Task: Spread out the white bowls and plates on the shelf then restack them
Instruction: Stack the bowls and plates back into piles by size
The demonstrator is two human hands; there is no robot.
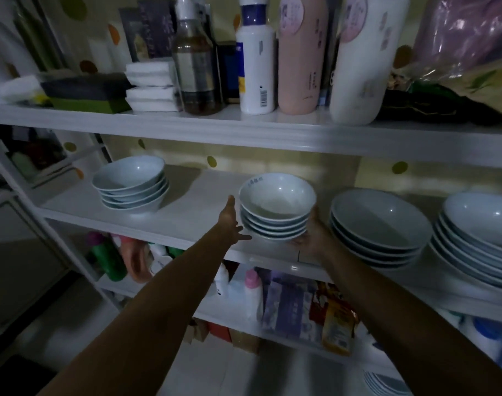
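A stack of several small white bowls stands at the middle of the white shelf, close to its front edge. My left hand lies against the stack's left side with fingers extended, the thumb up. My right hand cups the stack's lower right side. Another stack of small bowls sits at the shelf's left. Right of my hands stands a stack of wide shallow bowls, and a taller stack of plates and bowls sits at the far right.
The shelf board above hangs low over the bowls and carries bottles, sponges and bags. The shelf below holds bottles and packets. More plates show at the bottom right.
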